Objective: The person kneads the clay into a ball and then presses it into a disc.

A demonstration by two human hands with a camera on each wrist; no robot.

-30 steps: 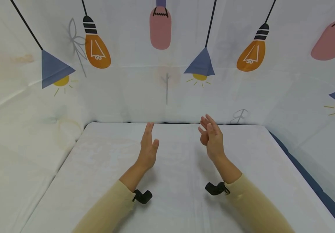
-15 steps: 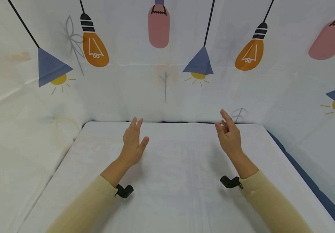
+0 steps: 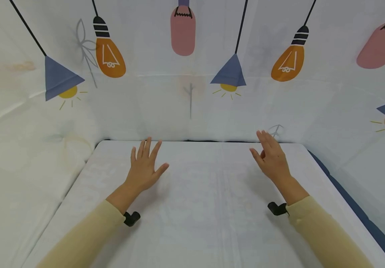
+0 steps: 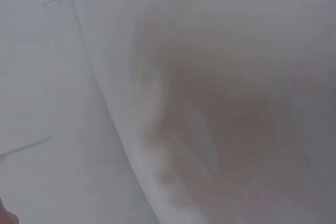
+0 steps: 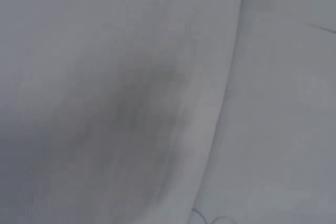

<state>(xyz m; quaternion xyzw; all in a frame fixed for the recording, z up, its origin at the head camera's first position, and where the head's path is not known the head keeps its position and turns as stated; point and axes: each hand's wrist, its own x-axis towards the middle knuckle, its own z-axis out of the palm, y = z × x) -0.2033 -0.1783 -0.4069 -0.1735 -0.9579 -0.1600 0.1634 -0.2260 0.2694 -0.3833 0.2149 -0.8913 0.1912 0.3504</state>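
Observation:
In the head view my left hand [image 3: 142, 171] hovers over the left part of the white-covered table [image 3: 199, 208], fingers spread and thumb out to the side, holding nothing. On the other side my right hand [image 3: 272, 158] is raised above the table, its fingers extended and its thumb apart, with nothing in its grasp. Both palms face downward or inward, and soft shadows fall on the cover beneath them. At the left edge of the left wrist view, small parts of a hand [image 4: 7, 216] show. The right wrist view has only the cover with a blurred shadow [image 5: 136, 114].
A pale cloth backdrop [image 3: 162, 108] printed with lamps and bulbs stands behind the table and along its sides. Dark blue fabric [image 3: 349, 199] shows along the right edge. A black wrist camera [image 3: 132, 219] sits at the left cuff, another black camera [image 3: 277, 209] at the right.
The hands have moved apart, the left one leftward and the right one rightward. The left hand's fingers have spread, and both palms have turned more downward.

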